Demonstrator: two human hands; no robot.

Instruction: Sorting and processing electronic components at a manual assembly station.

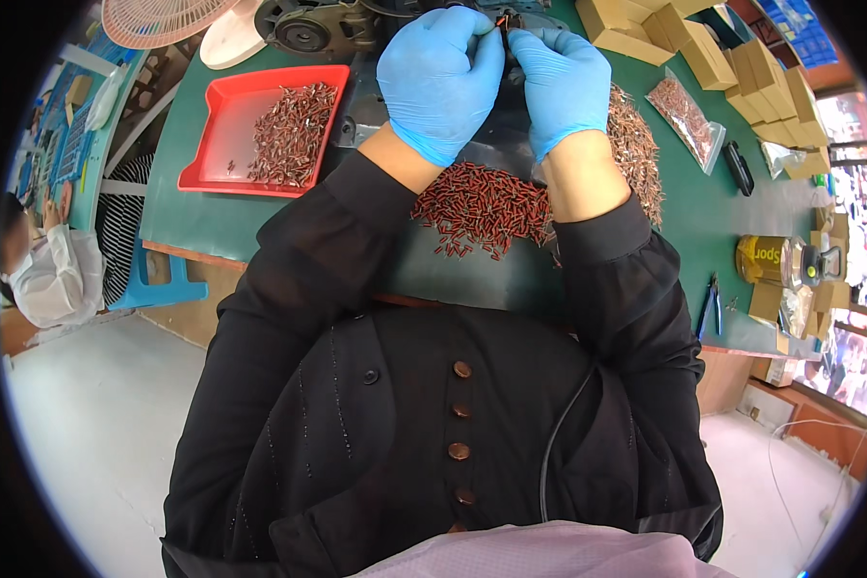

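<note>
Both of our hands, in blue gloves, meet at twelve o'clock in the head view, above the green table (260,226). Our left hand (440,77) and right hand (561,77) are each pinched on one small red piece (502,21), fingertips close together so that it is braced from both sides; it is raised clear of the heaps and held just in front of a dark machine (313,27). The piece is too small for us to tell its long axis or which way it points. Directly below the wrists, toward six o'clock, lies a loose pile of like red pieces (486,207), probably kept there for a short reach. A browner heap (636,144) spreads at three o'clock from the right wrist. At nine o'clock a red tray (212,144) holds a further share, which looks like a way of keeping batches apart. A clear bag of pieces (686,116) and stacked cardboard boxes (703,53) sit toward two o'clock; pliers (711,306) rest at four o'clock near the table edge.
</note>
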